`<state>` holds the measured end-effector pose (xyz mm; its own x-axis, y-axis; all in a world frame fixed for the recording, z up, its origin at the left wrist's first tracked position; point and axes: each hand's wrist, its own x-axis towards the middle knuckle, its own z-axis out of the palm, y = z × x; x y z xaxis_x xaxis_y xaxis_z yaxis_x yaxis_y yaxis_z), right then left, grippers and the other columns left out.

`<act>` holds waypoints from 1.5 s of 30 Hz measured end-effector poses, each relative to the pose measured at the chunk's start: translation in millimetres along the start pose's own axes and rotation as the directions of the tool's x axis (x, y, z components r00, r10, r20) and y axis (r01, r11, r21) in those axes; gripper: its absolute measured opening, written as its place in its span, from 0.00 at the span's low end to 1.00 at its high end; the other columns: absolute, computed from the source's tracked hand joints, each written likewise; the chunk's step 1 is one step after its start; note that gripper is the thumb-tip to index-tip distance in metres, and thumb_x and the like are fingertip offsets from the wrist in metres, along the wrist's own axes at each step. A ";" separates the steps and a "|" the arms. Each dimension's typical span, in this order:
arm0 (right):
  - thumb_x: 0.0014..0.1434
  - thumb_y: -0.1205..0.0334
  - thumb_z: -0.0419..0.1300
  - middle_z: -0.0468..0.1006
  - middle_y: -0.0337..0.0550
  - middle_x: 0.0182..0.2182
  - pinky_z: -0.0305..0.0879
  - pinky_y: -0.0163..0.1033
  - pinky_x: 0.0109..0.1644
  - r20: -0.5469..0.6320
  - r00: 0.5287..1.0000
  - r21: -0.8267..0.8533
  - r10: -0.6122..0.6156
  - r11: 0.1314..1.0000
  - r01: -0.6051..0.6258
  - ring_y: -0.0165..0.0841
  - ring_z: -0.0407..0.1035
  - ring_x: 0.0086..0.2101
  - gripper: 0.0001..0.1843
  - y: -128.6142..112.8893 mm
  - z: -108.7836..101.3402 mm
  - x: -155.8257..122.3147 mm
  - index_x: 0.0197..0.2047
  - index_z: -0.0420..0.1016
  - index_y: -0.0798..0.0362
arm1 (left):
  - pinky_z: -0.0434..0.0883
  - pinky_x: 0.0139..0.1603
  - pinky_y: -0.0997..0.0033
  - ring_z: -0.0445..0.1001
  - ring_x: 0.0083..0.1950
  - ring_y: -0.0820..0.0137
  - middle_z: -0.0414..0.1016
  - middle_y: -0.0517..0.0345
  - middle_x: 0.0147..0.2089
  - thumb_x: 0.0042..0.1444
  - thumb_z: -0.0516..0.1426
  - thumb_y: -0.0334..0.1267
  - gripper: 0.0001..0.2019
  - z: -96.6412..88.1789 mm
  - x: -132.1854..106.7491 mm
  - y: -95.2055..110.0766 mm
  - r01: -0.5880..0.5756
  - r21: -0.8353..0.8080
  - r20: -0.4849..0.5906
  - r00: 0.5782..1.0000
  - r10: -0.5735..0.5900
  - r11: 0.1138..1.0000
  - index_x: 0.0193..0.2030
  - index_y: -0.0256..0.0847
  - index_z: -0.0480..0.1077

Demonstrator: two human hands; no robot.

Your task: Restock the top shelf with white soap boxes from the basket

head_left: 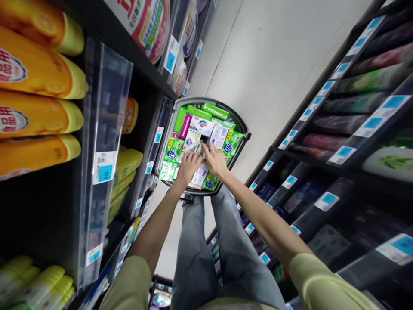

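Note:
A dark shopping basket (pixel 242 129) stands on the floor of a shop aisle, filled with several green, white and pink soap boxes (pixel 201 125). Both my arms reach down into it. My left hand (pixel 188 166) lies on the boxes near the basket's middle with its fingers curled over them. My right hand (pixel 214 159) is beside it, fingers bent round a small white and grey box (pixel 200 150). The two hands nearly touch. What the left fingers grip is hidden.
Black shelves line both sides of the narrow aisle. On the left are orange bottles (pixel 35 69), yellow bottles (pixel 127 161) and clear dividers (pixel 103 129). On the right are dark packs with blue price tags (pixel 345 151). Pale floor (pixel 274 56) stretches beyond the basket.

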<state>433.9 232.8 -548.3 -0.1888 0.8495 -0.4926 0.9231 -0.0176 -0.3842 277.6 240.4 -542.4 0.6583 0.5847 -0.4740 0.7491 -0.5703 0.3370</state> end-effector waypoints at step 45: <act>0.46 0.54 0.69 0.76 0.57 0.52 0.72 0.53 0.55 0.017 0.827 0.660 0.562 0.615 -0.432 0.49 0.73 0.49 0.38 39.3 16.7 -99.7 0.59 0.68 0.57 | 0.67 0.66 0.49 0.66 0.66 0.46 0.69 0.37 0.63 0.51 0.66 0.34 0.37 -29.8 36.6 25.5 0.585 -0.436 -0.208 0.673 -0.709 0.684 0.66 0.34 0.58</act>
<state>483.4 138.6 -527.3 0.3572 0.6833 -0.6368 0.4283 -0.7257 -0.5385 323.0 264.4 -526.9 -0.0729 0.9184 -0.3888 0.9294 0.2039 0.3076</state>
